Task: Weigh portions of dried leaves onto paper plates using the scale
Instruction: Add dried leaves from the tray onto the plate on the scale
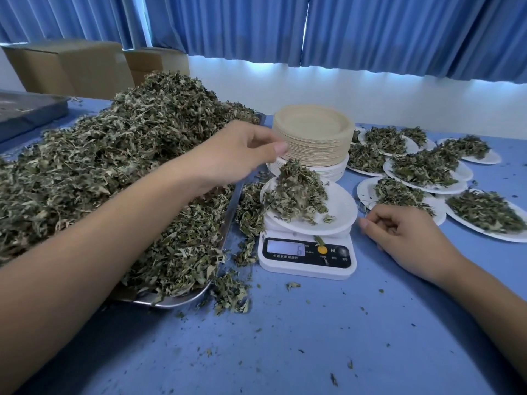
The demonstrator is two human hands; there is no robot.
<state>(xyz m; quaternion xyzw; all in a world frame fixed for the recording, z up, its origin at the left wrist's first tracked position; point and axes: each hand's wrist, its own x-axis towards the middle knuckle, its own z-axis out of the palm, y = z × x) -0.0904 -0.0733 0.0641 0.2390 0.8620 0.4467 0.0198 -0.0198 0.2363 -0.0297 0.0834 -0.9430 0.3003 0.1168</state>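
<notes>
A white digital scale stands on the blue table, its display lit. On it rests a white paper plate with a heap of dried leaves, blurred at its top. My left hand hovers just above and left of that heap, fingers loosely spread and holding nothing. My right hand rests on the table right of the scale, fingers loosely curled, empty. A big mound of dried leaves fills a metal tray on the left.
A stack of tan and white paper plates stands behind the scale. Several filled plates lie at the right. Loose leaf bits litter the table. Cardboard boxes and another metal tray sit at the back left, under blue curtains.
</notes>
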